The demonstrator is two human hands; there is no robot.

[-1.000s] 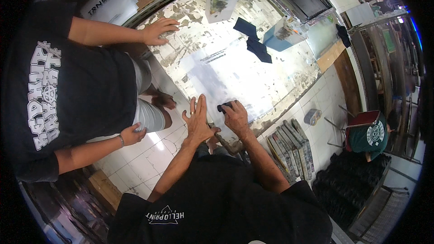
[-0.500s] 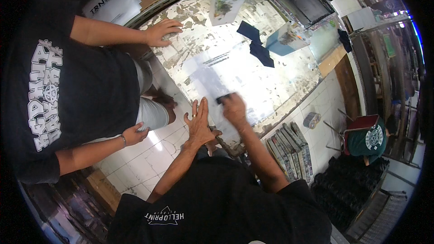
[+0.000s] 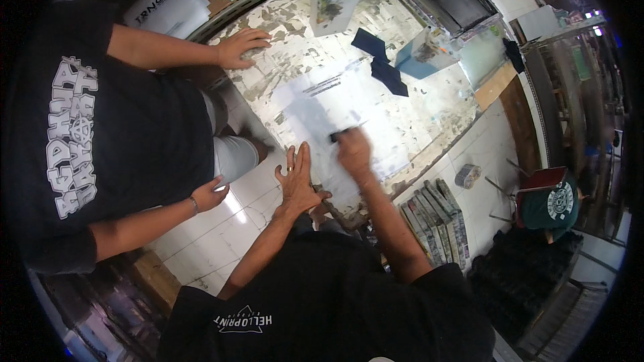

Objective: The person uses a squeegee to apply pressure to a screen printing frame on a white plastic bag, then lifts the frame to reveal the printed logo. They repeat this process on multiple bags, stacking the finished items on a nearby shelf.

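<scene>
"Patchy white paint covers the worktable (image 3: 268, 90). Where is the pale sheet (image 3: 310, 112) on it, relative to the fingers?"

"It lies flat, ahead and to the right of the left fingertips, and it passes below the right hand (image 3: 354, 154). That hand is blurred, but its fingers look clamped on a small black wad (image 3: 335, 137), which peeks out at their left side. Left hand (image 3: 298, 184) has its fingers stretched and thumb apart, holding nothing; how firmly it presses, I cannot tell."

"How will these handle?"

"I judge the sheet light, thin, perhaps slippery, and easy to crease. Better to take it by a bare edge. The wad is probably soft; pinch it from above."

"Is any writing visible?"

"Yes: small dark print lines (image 3: 326, 84) on the sheet, ahead of the left fingertips; white lettering on the wearer's black T-shirt (image 3: 322, 295), behind both hands; and bigger white letters on the co-worker's T-shirt (image 3: 75, 135), far left of the fingers."
</scene>
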